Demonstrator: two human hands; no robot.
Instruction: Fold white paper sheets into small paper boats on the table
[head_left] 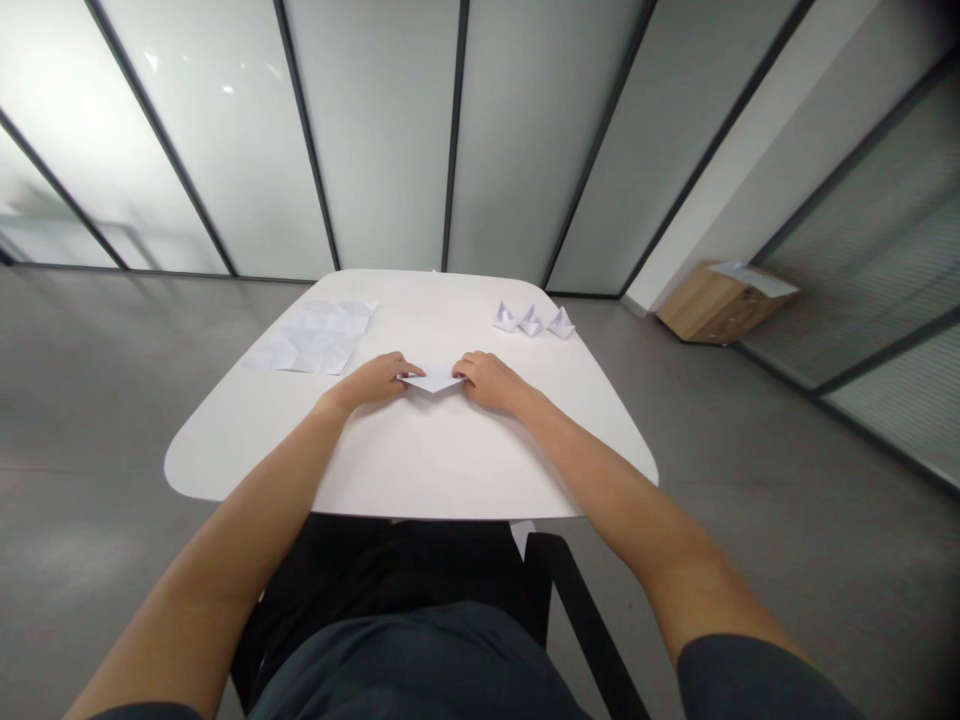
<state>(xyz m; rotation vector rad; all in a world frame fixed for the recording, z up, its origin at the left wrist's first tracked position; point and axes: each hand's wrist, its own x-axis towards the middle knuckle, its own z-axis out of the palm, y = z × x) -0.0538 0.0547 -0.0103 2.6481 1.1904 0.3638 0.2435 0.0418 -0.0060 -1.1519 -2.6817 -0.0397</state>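
Observation:
A small piece of folded white paper (433, 382) is held between my two hands, its lower edge coming to a point toward me. My left hand (381, 380) pinches its left corner with thumb and fingers. On the other side, my right hand (486, 380) grips the right corner, fingers curled over it. Three white paper boats (530, 320) stand in a row at the far right of the table. Creased white sheets (319, 335) lie flat at the far left.
The white table (420, 470) has rounded corners. A black chair armrest (574, 600) is at my right side. Beyond the table runs a frosted glass partition (375, 130). On the floor at the right sits a cardboard box (712, 305).

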